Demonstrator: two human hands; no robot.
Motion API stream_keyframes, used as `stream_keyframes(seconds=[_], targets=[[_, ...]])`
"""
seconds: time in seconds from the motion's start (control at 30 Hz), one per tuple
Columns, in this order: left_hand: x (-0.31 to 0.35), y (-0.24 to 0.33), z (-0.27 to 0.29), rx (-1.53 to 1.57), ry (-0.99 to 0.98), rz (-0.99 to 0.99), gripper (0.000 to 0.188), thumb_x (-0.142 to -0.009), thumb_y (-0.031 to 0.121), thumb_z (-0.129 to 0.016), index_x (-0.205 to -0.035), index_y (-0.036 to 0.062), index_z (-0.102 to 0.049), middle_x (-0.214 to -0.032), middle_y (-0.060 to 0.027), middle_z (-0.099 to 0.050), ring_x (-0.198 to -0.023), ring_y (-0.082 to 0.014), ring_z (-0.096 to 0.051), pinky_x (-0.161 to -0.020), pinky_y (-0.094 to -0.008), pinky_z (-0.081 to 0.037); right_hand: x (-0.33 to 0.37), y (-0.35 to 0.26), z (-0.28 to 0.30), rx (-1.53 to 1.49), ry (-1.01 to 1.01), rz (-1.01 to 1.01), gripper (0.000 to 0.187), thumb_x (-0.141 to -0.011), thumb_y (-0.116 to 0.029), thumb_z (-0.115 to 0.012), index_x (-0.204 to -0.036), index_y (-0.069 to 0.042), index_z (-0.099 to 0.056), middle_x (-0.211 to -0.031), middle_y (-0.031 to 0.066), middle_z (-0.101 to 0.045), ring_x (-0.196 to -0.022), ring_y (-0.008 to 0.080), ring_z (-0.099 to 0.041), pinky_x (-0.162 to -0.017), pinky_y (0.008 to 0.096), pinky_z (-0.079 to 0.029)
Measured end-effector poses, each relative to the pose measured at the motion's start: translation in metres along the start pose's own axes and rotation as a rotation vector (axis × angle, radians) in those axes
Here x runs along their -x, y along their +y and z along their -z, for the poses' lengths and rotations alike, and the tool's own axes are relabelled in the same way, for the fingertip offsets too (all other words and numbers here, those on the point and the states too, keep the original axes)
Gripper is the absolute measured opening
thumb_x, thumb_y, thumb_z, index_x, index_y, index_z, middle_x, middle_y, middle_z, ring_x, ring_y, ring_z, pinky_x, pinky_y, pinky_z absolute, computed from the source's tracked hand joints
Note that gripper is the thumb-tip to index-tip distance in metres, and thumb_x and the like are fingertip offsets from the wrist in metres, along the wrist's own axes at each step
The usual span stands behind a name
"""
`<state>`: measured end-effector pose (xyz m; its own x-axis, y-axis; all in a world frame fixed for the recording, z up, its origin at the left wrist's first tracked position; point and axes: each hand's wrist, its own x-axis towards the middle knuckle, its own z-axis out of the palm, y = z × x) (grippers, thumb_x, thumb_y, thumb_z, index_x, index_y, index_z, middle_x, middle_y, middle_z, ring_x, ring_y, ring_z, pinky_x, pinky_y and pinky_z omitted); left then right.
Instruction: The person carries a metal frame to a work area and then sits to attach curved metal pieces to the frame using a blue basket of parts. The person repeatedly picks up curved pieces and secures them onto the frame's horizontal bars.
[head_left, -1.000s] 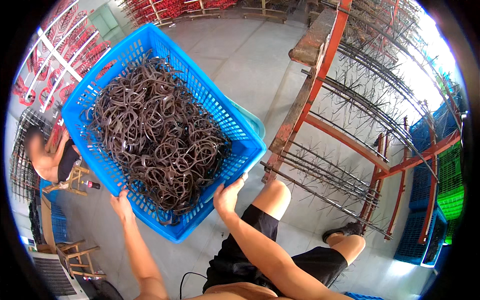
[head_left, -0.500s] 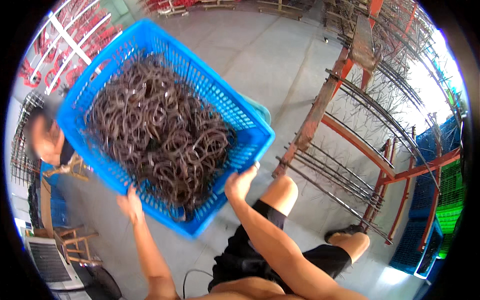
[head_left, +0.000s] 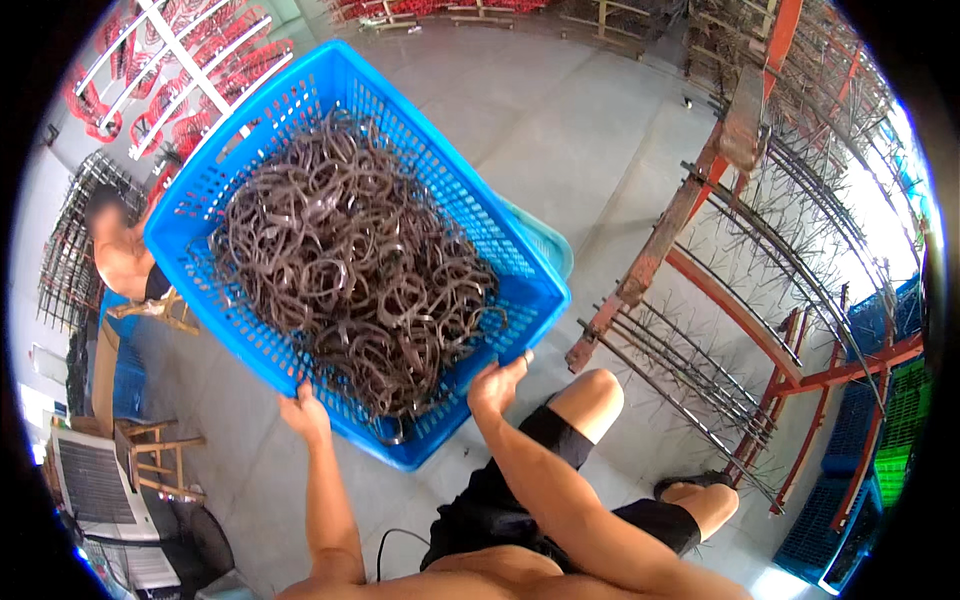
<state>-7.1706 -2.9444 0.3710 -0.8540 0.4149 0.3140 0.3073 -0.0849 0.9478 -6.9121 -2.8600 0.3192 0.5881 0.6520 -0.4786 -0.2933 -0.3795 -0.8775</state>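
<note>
A large blue plastic basket (head_left: 530,312) with slotted sides is tilted across the middle of the head view. Heaped inside it are many curved, dark brownish-grey thin pieces (head_left: 350,250), some of them ring-like; their exact kind I cannot make out. My left hand (head_left: 305,413) is closed on the basket's near side, toward the left. Farther right along the near side, near the right corner, my right hand (head_left: 497,386) grips the rim. The basket hides part of the fingers of both hands.
Behind the basket's right side shows a pale turquoise container (head_left: 550,245). A red-framed rack (head_left: 650,240) with spiky dark rods stands close on the right, beside blue and green crates (head_left: 900,450). At left are a person (head_left: 122,255), a wooden stool (head_left: 165,460) and red items on white racks (head_left: 190,65).
The whole view has shifted, so basket, racks and person all appear farther right. Both hands keep their hold on the basket.
</note>
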Motion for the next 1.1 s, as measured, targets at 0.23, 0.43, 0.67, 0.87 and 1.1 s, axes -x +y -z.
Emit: stream_keyframes(seconds=[0.23, 0.43, 0.67, 0.87, 1.1], targets=[[0.043, 0.061, -0.03, -0.966, 0.308, -0.571, 0.059, -0.072, 0.009, -0.06, -0.123, -0.0038, -0.033, -0.12, -0.0221, -0.04, -0.114, -0.0383, -0.035, -0.097, -0.0462, -0.028, -0.01, -0.007, 0.02, 0.475, -0.391, 0.071, 0.074, -0.089, -0.023, -0.048, -0.14, -0.004, 0.002, -0.13, 0.0239, -0.042, -0.105, 0.0409, -0.052, -0.085, 0.0466, -0.042], [0.131, 0.077, -0.155, -0.572, -1.038, -0.96, 0.032, -0.074, 0.001, -0.052, -0.105, 0.0038, -0.056, -0.107, -0.0142, -0.056, -0.094, -0.0329, -0.057, -0.078, -0.042, -0.049, -0.019, -0.003, 0.037, 0.673, -0.407, 0.359, 0.082, -0.086, -0.024, -0.056, -0.139, 0.001, 0.0, -0.12, 0.0305, -0.041, -0.103, 0.0467, -0.049, -0.083, 0.0487, -0.044], [0.136, 0.029, -0.23, -0.961, -1.4, -0.597, 0.028, -0.082, 0.005, -0.046, -0.11, 0.0054, -0.047, -0.111, -0.0221, -0.046, -0.091, -0.0417, -0.057, -0.076, -0.0474, -0.049, -0.034, -0.027, 0.107, 0.419, -0.455, 0.656, 0.044, -0.08, -0.012, -0.058, -0.119, 0.003, -0.044, -0.104, 0.0211, -0.044, -0.081, 0.0273, -0.054, -0.073, 0.0338, -0.048], [0.128, 0.035, -0.215, -0.656, -1.272, -0.723, 0.018, -0.083, 0.005, -0.047, -0.099, 0.0108, -0.051, -0.098, -0.0152, -0.052, -0.083, -0.0383, -0.057, -0.067, -0.0453, -0.048, -0.044, -0.031, 0.13, 0.317, -0.55, 0.534, 0.033, -0.083, -0.012, -0.057, -0.11, 0.005, -0.048, -0.091, 0.0161, -0.051, -0.076, 0.0242, -0.054, -0.07, 0.0327, -0.047], [0.128, 0.124, -0.177, -0.157, -0.929, -0.345, 0.017, -0.087, 0.015, -0.057, -0.084, -0.0014, -0.058, -0.087, -0.0165, -0.062, -0.072, -0.0236, -0.062, -0.061, -0.0326, -0.05, -0.018, -0.07, 0.156, 0.441, -0.506, 0.815, 0.051, -0.076, -0.008, -0.066, -0.122, 0.001, -0.045, -0.113, 0.0197, -0.047, -0.099, 0.0269, -0.052, -0.085, 0.0341, -0.045]])
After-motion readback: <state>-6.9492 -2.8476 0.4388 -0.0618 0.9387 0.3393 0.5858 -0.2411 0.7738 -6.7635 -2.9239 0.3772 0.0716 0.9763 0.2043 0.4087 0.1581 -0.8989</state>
